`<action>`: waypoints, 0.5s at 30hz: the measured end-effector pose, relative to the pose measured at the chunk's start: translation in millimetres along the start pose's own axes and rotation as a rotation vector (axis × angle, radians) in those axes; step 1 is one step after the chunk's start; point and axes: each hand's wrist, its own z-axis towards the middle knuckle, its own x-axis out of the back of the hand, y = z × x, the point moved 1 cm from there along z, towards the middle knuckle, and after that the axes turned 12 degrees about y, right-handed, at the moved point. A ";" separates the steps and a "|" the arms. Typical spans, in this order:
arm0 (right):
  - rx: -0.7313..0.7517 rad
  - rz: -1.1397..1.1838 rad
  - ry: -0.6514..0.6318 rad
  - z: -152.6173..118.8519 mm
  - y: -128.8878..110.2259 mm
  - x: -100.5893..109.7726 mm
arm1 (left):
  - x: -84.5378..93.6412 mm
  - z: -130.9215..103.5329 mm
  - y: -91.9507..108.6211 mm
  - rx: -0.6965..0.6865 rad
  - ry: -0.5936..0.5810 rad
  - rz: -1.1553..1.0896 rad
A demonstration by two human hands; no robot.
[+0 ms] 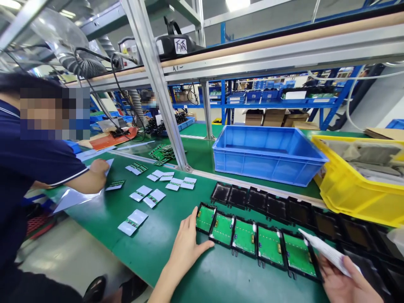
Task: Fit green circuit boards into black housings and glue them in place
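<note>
Five green boards point(244, 237) sit in black trays point(232, 231) on the surface point(243, 275). The left hand point(186, 244), thumb wide, touches one. The right hand point(339, 281) pinches a white tube point(328, 253); squeezing hard could make a mess.

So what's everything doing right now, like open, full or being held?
White tube: held, slanting, tip over a case.
Right hand: gripping.
Left hand: spread, at the row's end.
Near black cases: open, green boards inside.
Blue bin: upright, open.
Yellow bin: open, holding grey things.
</note>
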 end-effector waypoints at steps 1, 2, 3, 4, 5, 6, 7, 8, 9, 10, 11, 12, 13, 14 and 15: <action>-0.005 0.006 -0.001 -1.3 1.9 -2.4 | -1.0 1.7 -1.8 -0.020 0.020 0.020; -0.011 0.013 -0.002 -1.8 4.2 -4.4 | -2.0 3.4 -3.7 -0.038 0.040 0.036; -0.014 0.017 -0.006 -1.5 6.5 -6.1 | -3.0 5.0 -5.6 -0.053 0.059 0.048; -0.018 0.018 -0.022 -0.7 9.0 -7.7 | -3.7 6.5 -7.4 -0.062 0.074 0.055; -0.025 0.018 -0.040 0.4 11.3 -9.0 | -4.2 7.8 -9.2 -0.067 0.085 0.060; -0.036 0.018 -0.060 1.4 13.3 -10.4 | -4.3 9.1 -10.8 -0.069 0.095 0.063; -0.047 0.019 -0.077 2.1 14.8 -11.7 | -3.9 10.1 -12.3 -0.072 0.103 0.067; -0.056 0.020 -0.092 2.3 15.8 -13.1 | -3.1 10.8 -13.7 -0.075 0.108 0.072; -0.065 0.021 -0.104 1.9 16.1 -14.6 | -2.0 11.3 -15.1 -0.078 0.112 0.076; -0.070 0.019 -0.108 1.1 15.5 -15.9 | -0.5 11.4 -16.3 -0.082 0.113 0.081; -0.068 0.016 -0.113 0.4 14.2 -16.9 | 1.3 11.1 -17.4 -0.086 0.114 0.088; -0.066 0.015 -0.121 0.2 12.1 -17.1 | 3.4 10.5 -18.4 -0.088 0.117 0.097; -0.067 0.016 -0.129 1.2 9.3 -16.3 | 5.7 9.7 -19.0 -0.090 0.121 0.107; -0.073 0.022 -0.137 4.1 6.0 -14.1 | 8.1 8.7 -19.2 -0.090 0.128 0.120; -0.079 0.035 -0.143 9.4 2.4 -10.3 | 10.6 7.6 -18.9 -0.089 0.137 0.132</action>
